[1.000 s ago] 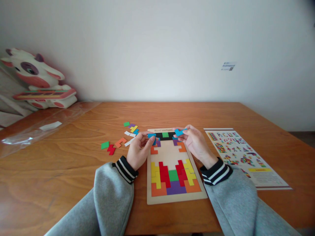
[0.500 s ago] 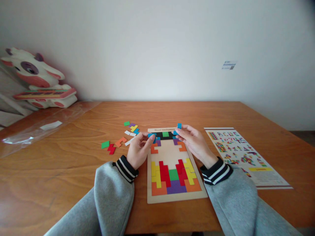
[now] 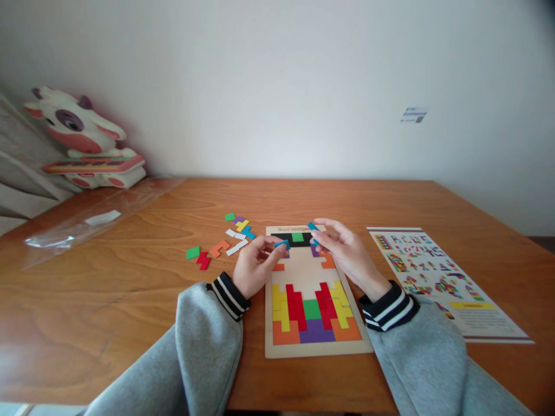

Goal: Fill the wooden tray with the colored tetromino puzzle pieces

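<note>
Over the upper left of a wooden puzzle board (image 3: 318, 349), my left hand (image 3: 256, 264) pinches a blue puzzle piece (image 3: 282, 245). Above the board's upper right, my right hand (image 3: 347, 249) holds another blue puzzle piece (image 3: 313, 227) between thumb and fingers. Black pieces flank a green piece (image 3: 297, 237) at the board's top. Lower down lie red pieces (image 3: 296, 306), yellow pieces (image 3: 281, 306), a green piece (image 3: 311, 309), a purple piece (image 3: 317, 331) and orange pieces (image 3: 286, 333). Bare wood shows in the board's middle. My fingers partly cover the pieces near the upper sides.
Loose pieces, including a green piece (image 3: 193, 253), a red piece (image 3: 203, 261) and an orange piece (image 3: 219, 248), lie left of the board. A printed pattern sheet (image 3: 489, 323) is at right. A clear plastic bag (image 3: 65, 234) and a cow-shaped toy keyboard (image 3: 95, 164) stand farther left.
Both blue pieces have been turned in my fingers and now appear flatter or slanted. My left hand has shifted slightly right over the board. The whole view has moved a little left.
</note>
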The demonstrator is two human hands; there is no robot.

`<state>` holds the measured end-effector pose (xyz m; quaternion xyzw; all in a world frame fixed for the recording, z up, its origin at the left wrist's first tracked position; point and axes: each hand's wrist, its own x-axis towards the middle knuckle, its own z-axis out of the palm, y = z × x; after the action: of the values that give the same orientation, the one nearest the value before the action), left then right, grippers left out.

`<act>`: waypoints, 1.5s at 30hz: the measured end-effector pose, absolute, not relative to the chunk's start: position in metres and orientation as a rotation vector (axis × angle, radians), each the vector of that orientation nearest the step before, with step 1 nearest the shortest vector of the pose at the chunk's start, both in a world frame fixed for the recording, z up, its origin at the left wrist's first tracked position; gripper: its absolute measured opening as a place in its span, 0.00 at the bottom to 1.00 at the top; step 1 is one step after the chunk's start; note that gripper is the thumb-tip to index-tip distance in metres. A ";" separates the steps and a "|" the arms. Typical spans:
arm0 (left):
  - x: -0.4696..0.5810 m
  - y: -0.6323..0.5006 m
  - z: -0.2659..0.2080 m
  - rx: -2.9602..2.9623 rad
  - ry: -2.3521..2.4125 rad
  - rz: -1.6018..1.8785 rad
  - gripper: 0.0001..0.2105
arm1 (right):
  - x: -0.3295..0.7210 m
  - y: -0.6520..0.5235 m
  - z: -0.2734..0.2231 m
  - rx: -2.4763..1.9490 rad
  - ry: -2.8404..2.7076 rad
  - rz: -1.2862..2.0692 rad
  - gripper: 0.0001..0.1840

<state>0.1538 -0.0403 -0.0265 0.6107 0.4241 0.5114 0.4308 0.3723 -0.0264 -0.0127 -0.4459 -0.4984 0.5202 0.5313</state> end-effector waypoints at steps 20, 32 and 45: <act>0.152 -0.042 -0.022 1.775 1.008 1.355 0.16 | 0.362 -0.040 -0.015 -1.070 -1.729 1.229 0.13; 0.147 -0.039 -0.017 1.528 1.092 1.511 0.22 | 0.371 -0.030 -0.013 -1.087 -1.258 1.092 0.25; 0.057 0.005 -0.038 2.510 1.504 0.901 0.18 | 0.375 -0.024 -0.014 -1.090 -1.067 1.055 0.20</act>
<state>0.0570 0.0053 -0.0377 0.8192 0.4909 0.2939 0.0399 0.3752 -0.0237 -0.0144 -0.4702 -0.4605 0.4549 0.6000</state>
